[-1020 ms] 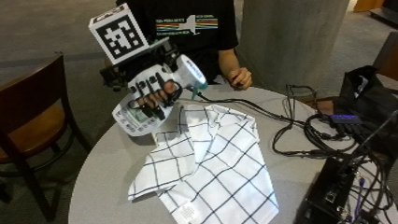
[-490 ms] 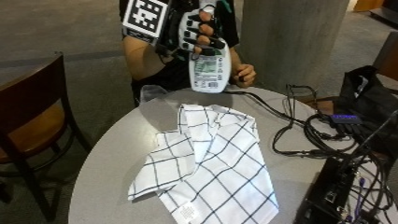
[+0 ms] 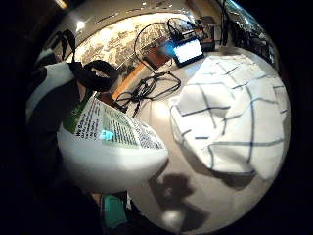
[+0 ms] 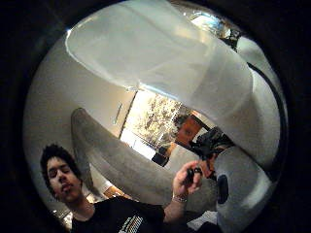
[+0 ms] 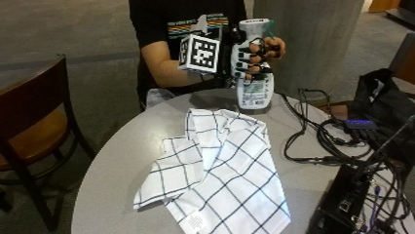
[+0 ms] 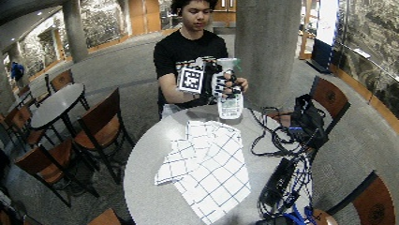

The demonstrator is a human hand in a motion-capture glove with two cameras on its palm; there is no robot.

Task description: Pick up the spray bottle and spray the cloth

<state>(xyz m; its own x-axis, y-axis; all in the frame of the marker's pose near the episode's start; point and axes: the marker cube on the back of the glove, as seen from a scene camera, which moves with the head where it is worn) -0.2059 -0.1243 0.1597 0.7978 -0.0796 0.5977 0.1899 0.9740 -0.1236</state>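
So the gloved right hand (image 5: 256, 58) has its fingers (image 5: 250, 50) wrapped round the white spray bottle (image 5: 254, 87), holding it upright in the air above the worktop (image 5: 117, 161)'s far edge. The checked cloth (image 5: 220, 170) lies crumpled on the worktop, just below.

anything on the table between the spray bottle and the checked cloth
Nothing. In the outside view the spray bottle, held by the gloved right hand, hangs above bare table just past the checked cloth.

Round grey table (image 5: 123, 161): checked cloth (image 5: 220, 175), cables (image 5: 311, 141)
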